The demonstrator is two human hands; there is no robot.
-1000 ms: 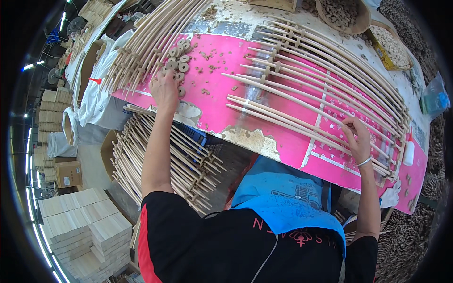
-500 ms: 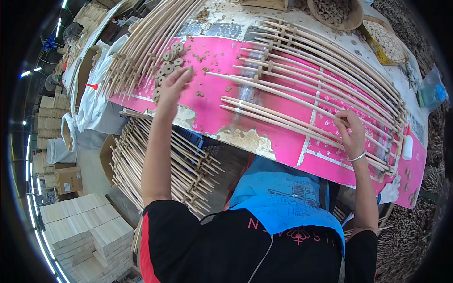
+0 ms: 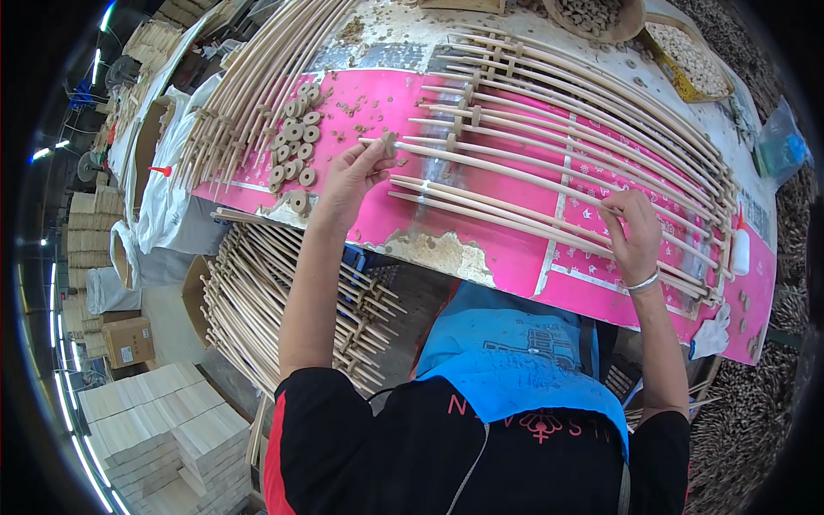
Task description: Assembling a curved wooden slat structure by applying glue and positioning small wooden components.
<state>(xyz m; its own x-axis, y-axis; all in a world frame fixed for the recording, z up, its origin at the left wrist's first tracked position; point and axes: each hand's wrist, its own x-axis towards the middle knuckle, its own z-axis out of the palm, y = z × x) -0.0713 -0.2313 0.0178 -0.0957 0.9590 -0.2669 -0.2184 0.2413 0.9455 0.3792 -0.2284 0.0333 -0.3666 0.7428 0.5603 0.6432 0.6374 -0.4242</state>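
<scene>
My left hand point(image 3: 354, 176) pinches a small round wooden bead point(image 3: 389, 142) at the left end of a long pale wooden rod point(image 3: 506, 172) lying across the pink table point(image 3: 481, 257). My right hand point(image 3: 633, 232) grips the same rod farther right, among several parallel rods. A cluster of loose wooden beads point(image 3: 293, 146) lies on the pink surface just left of my left hand.
Bundles of finished rods with beads point(image 3: 283, 309) are stacked below the table's front edge. Baskets of beads point(image 3: 601, 13) stand at the back, a white glue bottle point(image 3: 740, 249) at the right. Stacked pale boards point(image 3: 163, 429) and a cardboard box point(image 3: 127, 342) sit on the floor at left.
My left hand left the bead cluster and moved right with a bead to the rod's end. My right hand stayed on the rod.
</scene>
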